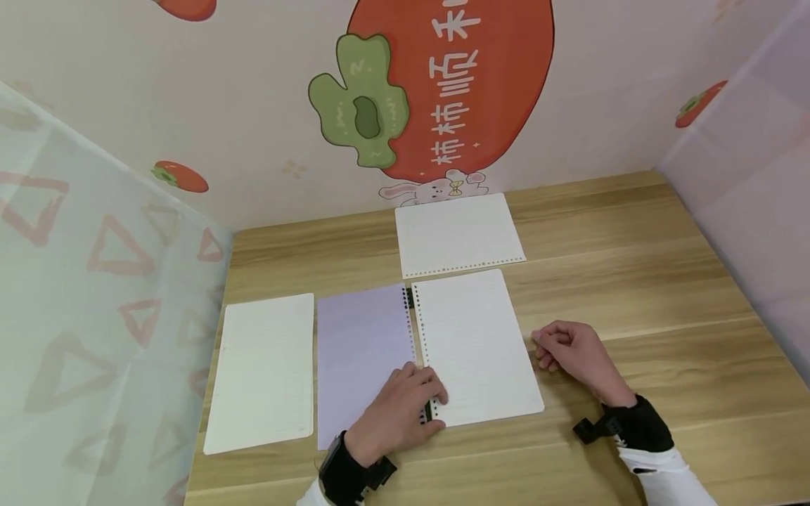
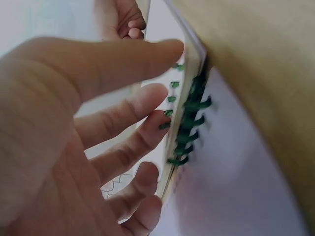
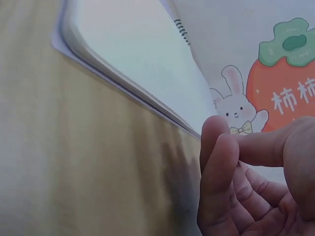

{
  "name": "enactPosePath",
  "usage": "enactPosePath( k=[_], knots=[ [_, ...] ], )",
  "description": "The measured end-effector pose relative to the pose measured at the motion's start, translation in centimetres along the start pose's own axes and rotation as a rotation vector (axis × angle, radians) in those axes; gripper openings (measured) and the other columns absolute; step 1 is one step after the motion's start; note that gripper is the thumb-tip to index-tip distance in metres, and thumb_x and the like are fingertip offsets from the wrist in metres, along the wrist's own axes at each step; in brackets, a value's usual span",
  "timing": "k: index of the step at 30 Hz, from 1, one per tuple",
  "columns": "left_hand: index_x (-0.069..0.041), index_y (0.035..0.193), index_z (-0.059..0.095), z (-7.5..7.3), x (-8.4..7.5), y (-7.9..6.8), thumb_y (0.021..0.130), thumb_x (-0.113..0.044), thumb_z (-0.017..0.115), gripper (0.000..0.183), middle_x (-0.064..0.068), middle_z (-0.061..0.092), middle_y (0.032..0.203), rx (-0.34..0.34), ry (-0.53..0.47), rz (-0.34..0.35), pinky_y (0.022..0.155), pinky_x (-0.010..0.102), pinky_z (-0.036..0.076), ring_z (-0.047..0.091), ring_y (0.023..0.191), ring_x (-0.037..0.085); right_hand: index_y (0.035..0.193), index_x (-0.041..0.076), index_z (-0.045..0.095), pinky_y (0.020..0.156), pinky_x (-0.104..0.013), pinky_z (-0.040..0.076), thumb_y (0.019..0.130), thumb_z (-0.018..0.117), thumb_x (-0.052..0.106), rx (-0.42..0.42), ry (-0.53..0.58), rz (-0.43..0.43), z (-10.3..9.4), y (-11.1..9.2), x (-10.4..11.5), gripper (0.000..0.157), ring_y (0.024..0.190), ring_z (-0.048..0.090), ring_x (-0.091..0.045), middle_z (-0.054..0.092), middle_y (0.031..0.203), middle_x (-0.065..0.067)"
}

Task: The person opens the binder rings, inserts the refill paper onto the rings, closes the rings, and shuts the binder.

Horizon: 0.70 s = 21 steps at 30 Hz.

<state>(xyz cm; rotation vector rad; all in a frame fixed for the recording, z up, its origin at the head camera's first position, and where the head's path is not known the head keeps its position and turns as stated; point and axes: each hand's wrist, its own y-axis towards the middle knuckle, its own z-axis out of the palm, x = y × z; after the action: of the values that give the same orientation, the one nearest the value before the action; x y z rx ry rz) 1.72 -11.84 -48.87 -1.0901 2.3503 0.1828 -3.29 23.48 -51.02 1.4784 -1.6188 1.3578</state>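
A loose-leaf notebook lies spread on the table, its pale purple cover [image 1: 363, 351] to the left and a stack of white lined pages [image 1: 477, 351] to the right. Dark green binder rings [image 2: 189, 130] run along the spine between them. My left hand [image 1: 401, 407] is over the lower spine, fingertips on the punched edge of the pages and thumb near the bottom corner. To the right of the pages, my right hand [image 1: 579, 351] is held with curled fingers, thumb against the index finger, and nothing visible between them.
A white lined sheet [image 1: 262, 372] lies left of the purple cover. Behind the notebook, a white sheet with punched holes [image 1: 458, 235] lies sideways near the back wall [image 1: 253, 140]. Printed cloth walls border the wooden table [image 1: 633, 281] on the left, back and right.
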Motion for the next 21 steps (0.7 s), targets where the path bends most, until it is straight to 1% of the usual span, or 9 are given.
enactPosePath(
  k=[3,5,8,10,12,14,17,19,21],
  knots=[
    [-0.023,0.112,0.072,-1.1,0.7,0.9,0.091,-0.04,0.077,0.028,-0.01,0.065,0.114,0.051,-0.026,-0.032,0.092,0.034,0.041,0.048,0.095,0.01,0.104,-0.007,0.072,0.059,-0.034,0.06,0.102,0.064,0.028,-0.015,-0.048,-0.101,-0.4,1.0,0.5,0.036,0.066,0.071,-0.023,0.073,0.08,-0.016],
    [-0.02,0.114,0.073,-1.9,1.3,1.8,0.095,-0.039,0.072,0.027,-0.008,0.067,0.117,0.054,-0.023,-0.053,0.097,0.037,0.045,0.055,0.1,0.011,0.105,-0.005,0.073,0.06,-0.032,0.059,0.103,0.062,0.026,-0.035,-0.111,-0.187,-0.5,1.8,1.2,0.033,0.069,0.072,-0.025,0.074,0.083,-0.016],
    [-0.014,0.119,0.072,-3.4,2.1,3.7,0.1,-0.035,0.065,0.029,-0.001,0.067,0.121,0.014,0.005,-0.075,0.104,0.039,0.047,0.06,0.111,0.017,0.11,-0.003,0.074,0.068,-0.034,0.059,0.104,0.06,0.023,-0.077,-0.26,-0.311,-0.6,3.5,2.6,0.03,0.079,0.073,-0.026,0.076,0.093,-0.015],
    [-0.01,0.124,0.069,-4.2,2.5,5.4,0.102,-0.034,0.062,0.033,0.003,0.065,0.125,-0.025,0.029,-0.089,0.102,0.039,0.049,0.059,0.115,0.021,0.115,-0.003,0.073,0.075,-0.038,0.059,0.105,0.058,0.02,-0.09,-0.353,-0.367,-0.4,4.9,3.6,0.03,0.089,0.073,-0.027,0.076,0.103,-0.015],
    [-0.006,0.131,0.065,-4.9,2.9,7.4,0.103,-0.033,0.059,0.039,0.008,0.061,0.132,-0.061,0.045,-0.113,0.101,0.04,0.05,0.056,0.121,0.027,0.12,-0.003,0.072,0.084,-0.044,0.058,0.105,0.057,0.016,-0.078,-0.438,-0.419,-0.1,6.6,4.5,0.029,0.101,0.071,-0.029,0.075,0.113,-0.016],
    [-0.004,0.139,0.059,-5.3,3.2,9.4,0.104,-0.034,0.057,0.045,0.013,0.054,0.141,-0.09,0.064,-0.135,0.103,0.042,0.048,0.05,0.128,0.033,0.127,-0.005,0.068,0.096,-0.051,0.055,0.104,0.057,0.015,-0.044,-0.51,-0.448,0.3,8.2,5.1,0.032,0.118,0.067,-0.035,0.069,0.128,-0.021],
    [-0.005,0.149,0.051,-5.0,3.7,12.5,0.105,-0.037,0.054,0.055,0.018,0.043,0.153,-0.118,0.112,-0.199,0.111,0.049,0.041,0.04,0.139,0.041,0.14,-0.005,0.061,0.111,-0.056,0.043,0.105,0.057,0.018,0.009,-0.603,-0.457,0.9,10.3,5.6,0.042,0.142,0.048,-0.04,0.054,0.15,-0.024],
    [-0.007,0.154,0.047,-4.5,3.8,13.9,0.106,-0.041,0.051,0.059,0.02,0.038,0.158,-0.131,0.161,-0.246,0.115,0.053,0.035,0.034,0.144,0.044,0.146,-0.005,0.055,0.117,-0.057,0.036,0.105,0.055,0.023,0.036,-0.646,-0.437,1.2,11.0,5.6,0.05,0.15,0.035,-0.043,0.042,0.16,-0.025],
    [-0.01,0.156,0.045,-4.0,3.9,15.1,0.106,-0.045,0.048,0.061,0.019,0.035,0.16,-0.134,0.198,-0.299,0.115,0.056,0.032,0.031,0.144,0.045,0.148,-0.006,0.053,0.118,-0.057,0.033,0.106,0.055,0.027,0.053,-0.668,-0.406,1.3,11.3,5.5,0.053,0.152,0.031,-0.043,0.038,0.163,-0.024]
  ],
)
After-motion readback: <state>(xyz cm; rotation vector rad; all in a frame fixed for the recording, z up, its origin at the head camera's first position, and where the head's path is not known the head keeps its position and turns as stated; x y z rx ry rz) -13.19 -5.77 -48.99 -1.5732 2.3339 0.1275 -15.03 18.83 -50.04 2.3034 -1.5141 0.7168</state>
